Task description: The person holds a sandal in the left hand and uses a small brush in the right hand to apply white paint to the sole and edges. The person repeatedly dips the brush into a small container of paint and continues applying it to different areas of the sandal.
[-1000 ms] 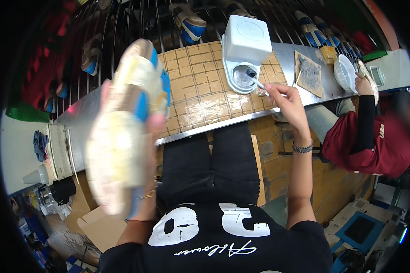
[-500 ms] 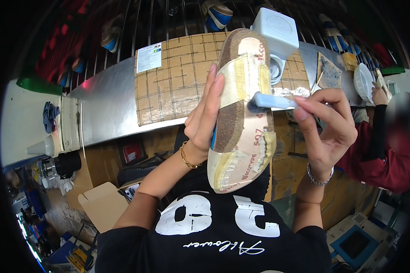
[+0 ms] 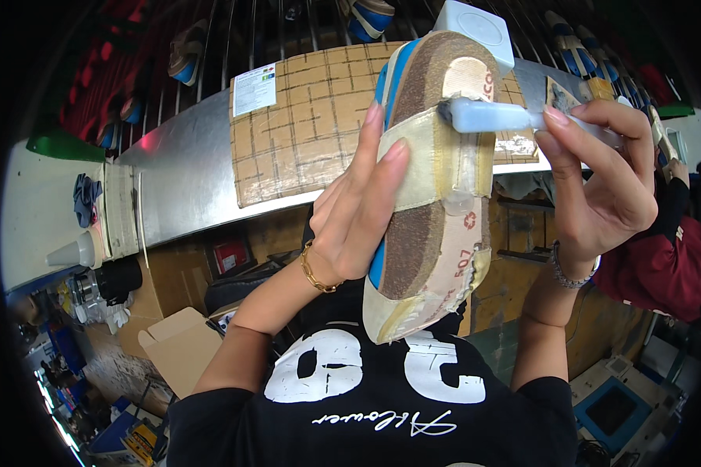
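Observation:
My left hand (image 3: 358, 198) grips an unfinished shoe (image 3: 417, 233) from its left side, fingers pressed along a cream strap. The shoe stands tilted on its length, its bottom turned toward me. That underside shows a brown rim, a pale insole board with red print and yellowish coated upper edges. Blue layers show along its left side. Between thumb and fingertips, my right hand (image 3: 600, 171) pinches a light blue glue brush (image 3: 494, 115). Its dark bristles touch the underside near the upper end of the strap.
Cardboard (image 3: 311, 117) covers part of the metal bench (image 3: 187, 171). Behind the shoe stands a pale container (image 3: 475, 33). Other shoes (image 3: 370, 19) rest on a rod rack beyond. At right is a co-worker in a maroon top (image 3: 662, 268). An open carton (image 3: 181, 350) lies lower left.
The shoe has shifted right and turned, showing more of its blue left side. My right hand has carried the brush up and right, from below the strap to its upper end.

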Demonstrator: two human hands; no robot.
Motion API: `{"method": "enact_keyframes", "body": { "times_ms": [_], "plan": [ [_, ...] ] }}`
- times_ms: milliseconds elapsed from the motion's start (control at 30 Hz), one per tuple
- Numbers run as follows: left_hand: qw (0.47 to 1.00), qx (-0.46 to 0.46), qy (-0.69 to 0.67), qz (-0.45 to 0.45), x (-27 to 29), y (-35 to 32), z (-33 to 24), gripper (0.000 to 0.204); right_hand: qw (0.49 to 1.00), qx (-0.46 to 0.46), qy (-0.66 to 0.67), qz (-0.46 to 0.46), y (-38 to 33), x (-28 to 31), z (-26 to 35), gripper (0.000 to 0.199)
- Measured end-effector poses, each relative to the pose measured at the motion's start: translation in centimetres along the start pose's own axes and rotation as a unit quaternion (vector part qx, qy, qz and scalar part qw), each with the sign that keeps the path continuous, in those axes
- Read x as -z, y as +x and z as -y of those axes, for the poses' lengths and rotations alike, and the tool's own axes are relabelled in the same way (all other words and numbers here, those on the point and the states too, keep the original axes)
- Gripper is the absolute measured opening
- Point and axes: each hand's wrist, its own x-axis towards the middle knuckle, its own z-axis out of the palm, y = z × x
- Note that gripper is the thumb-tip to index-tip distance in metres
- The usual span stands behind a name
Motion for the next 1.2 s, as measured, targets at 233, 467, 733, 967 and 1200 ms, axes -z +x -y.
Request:
{"method": "enact_keyframes", "body": {
  "times_ms": [233,467,733,967,1200],
  "plan": [
    [1.0,-0.017,0.007,0.021,1.0,0.7,-0.5,0.044,0.997,-0.014,0.029,0.073,0.3,1.2,-0.1,0.032],
    [0.995,-0.095,0.028,-0.015,1.3,0.6,0.3,0.046,0.989,-0.029,0.063,0.132,0.3,2.0,0.1,0.032],
    [0.992,-0.106,0.046,-0.053,1.0,1.1,0.5,0.045,0.977,-0.063,0.125,0.159,0.6,2.6,0.7,0.028],
    [0.984,-0.109,0.083,-0.117,0.8,2.1,1.1,0.044,0.961,-0.219,0.155,0.06,-1.7,0.1,3.2,0.024],
    [0.973,-0.155,0.107,-0.137,1.3,2.9,1.3,0.043,0.984,-0.171,0.045,0.029,-1.0,-0.6,4.8,0.021]
  ]
}}
